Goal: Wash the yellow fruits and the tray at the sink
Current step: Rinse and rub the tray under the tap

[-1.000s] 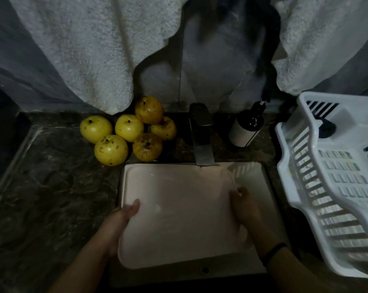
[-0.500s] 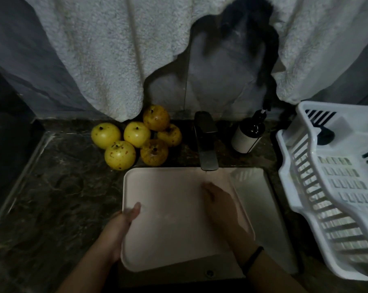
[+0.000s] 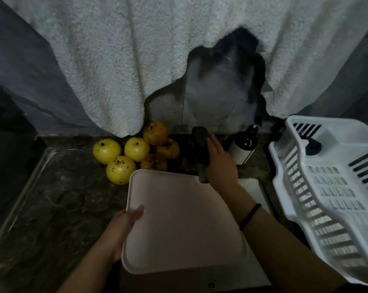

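Head cam: left grip (image 3: 124, 227) clutches the tray (image 3: 179, 225) over the sink (image 3: 253, 187) to steady it; right grip (image 3: 220, 163) rests unclenched on the faucet (image 3: 200, 144), probably for water.

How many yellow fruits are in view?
6 yellow fruits clustered on the counter left of the faucet: far-left, middle, back, right, front-left, front-right partly behind the tray. None seems hidden.

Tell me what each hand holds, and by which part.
The left hand grips the tray by its left rim. The right hand touches the tap; whether it grips cannot be told.
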The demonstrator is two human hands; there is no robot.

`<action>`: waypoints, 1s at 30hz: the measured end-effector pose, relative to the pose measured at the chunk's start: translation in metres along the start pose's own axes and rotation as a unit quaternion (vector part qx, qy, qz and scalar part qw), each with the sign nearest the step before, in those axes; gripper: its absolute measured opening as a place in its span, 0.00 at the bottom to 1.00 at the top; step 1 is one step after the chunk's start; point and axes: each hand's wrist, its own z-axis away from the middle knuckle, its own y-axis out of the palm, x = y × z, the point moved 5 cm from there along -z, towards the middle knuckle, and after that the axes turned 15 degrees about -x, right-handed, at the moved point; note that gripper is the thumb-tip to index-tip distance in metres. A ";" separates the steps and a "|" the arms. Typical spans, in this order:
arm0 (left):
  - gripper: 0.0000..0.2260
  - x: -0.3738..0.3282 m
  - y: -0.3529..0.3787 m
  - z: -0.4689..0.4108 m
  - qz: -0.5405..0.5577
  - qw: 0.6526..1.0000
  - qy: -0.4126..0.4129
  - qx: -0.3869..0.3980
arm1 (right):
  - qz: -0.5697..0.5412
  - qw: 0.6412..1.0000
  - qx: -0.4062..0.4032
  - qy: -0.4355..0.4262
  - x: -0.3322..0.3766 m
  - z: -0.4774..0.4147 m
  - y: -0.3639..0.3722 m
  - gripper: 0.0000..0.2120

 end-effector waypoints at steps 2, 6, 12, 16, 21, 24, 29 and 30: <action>0.08 -0.002 -0.001 -0.001 0.003 1.000 -0.001 0.001 | 0.049 0.999 0.001 -0.014 -0.001 0.003 0.000 0.34; 0.07 -0.004 -0.001 -0.004 -0.002 1.000 -0.005 0.005 | 0.012 1.000 0.006 -0.024 -0.011 0.004 0.000 0.33; 0.10 -0.005 -0.010 -0.005 -0.023 0.999 -0.048 0.003 | -0.032 0.969 0.053 0.241 -0.079 0.059 0.017 0.23; 0.13 -0.001 -0.013 -0.006 -0.021 0.998 -0.067 0.004 | 0.001 0.921 0.261 0.288 -0.098 0.096 0.028 0.26; 0.05 0.004 -0.005 -0.006 -0.037 0.998 -0.046 -0.002 | -0.063 0.908 0.254 0.328 -0.112 0.102 0.030 0.10; 0.06 0.009 -0.001 -0.003 -0.084 0.996 -0.026 -0.009 | -0.104 0.887 0.227 0.388 -0.124 0.105 0.032 0.10; 0.10 0.024 -0.010 -0.016 -0.191 0.981 -0.032 -0.028 | -0.180 0.859 0.192 0.439 -0.130 0.113 0.028 0.09; 0.10 0.027 -0.012 -0.019 -0.209 0.977 -0.031 -0.038 | -0.177 0.859 0.190 0.442 -0.131 0.114 0.026 0.05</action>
